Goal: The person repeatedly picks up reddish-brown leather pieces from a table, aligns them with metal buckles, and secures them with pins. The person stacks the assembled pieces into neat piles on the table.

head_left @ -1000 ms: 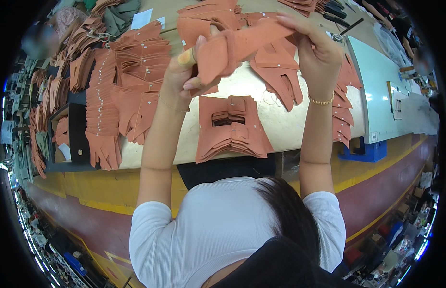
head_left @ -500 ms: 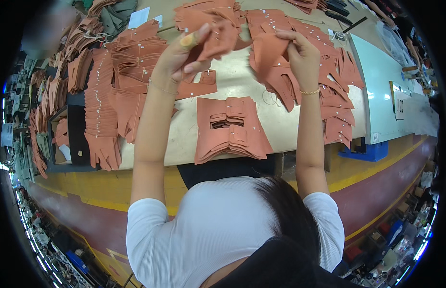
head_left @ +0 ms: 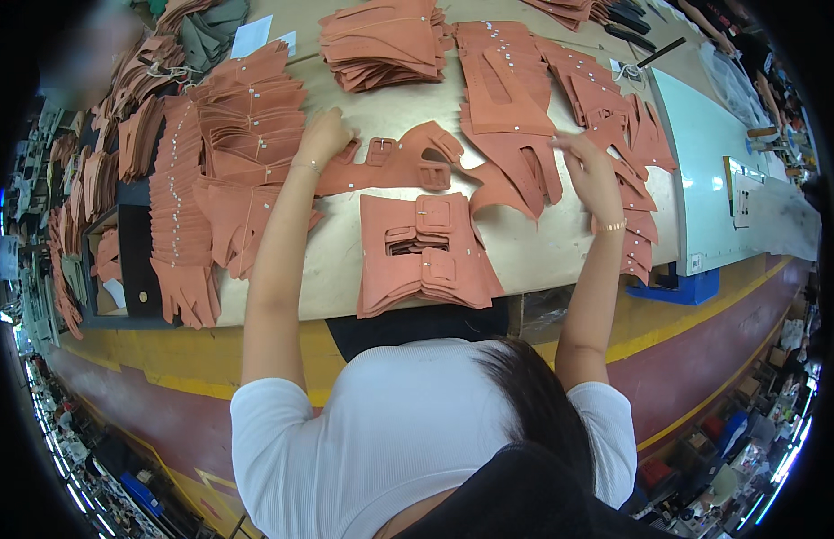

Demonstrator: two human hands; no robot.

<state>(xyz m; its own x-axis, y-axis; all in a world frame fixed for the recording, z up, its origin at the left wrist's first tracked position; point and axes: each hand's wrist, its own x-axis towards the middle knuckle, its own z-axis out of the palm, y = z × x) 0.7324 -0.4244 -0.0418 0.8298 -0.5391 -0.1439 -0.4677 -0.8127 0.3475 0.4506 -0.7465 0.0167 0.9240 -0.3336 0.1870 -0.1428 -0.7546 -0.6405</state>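
My left hand (head_left: 325, 136) is curled closed at the left end of a buckled strap piece (head_left: 358, 172), a flat orange-brown, leather-like part on the table; its fingertips are partly hidden. My right hand (head_left: 589, 175) has its fingers bent and apart, fingertips close to the edge of a pile of cut pieces (head_left: 516, 112). Between my hands a curved piece with covered buckles (head_left: 426, 148) lies on the table, its right end near that pile. In front of me sits a neat stack of buckled pieces (head_left: 430, 278).
Tall rows of cut pieces (head_left: 246, 135) line the left side, beside a black box (head_left: 138, 260). Another stack (head_left: 385, 45) is at the back. A pale board (head_left: 713, 180) stands at the right, with a blue bin (head_left: 677, 287) below. Dark tools (head_left: 628, 22) lie far back.
The piece held up between my hands now lies on the table. My left hand has moved down and left; my right hand has moved down and right and has let go.
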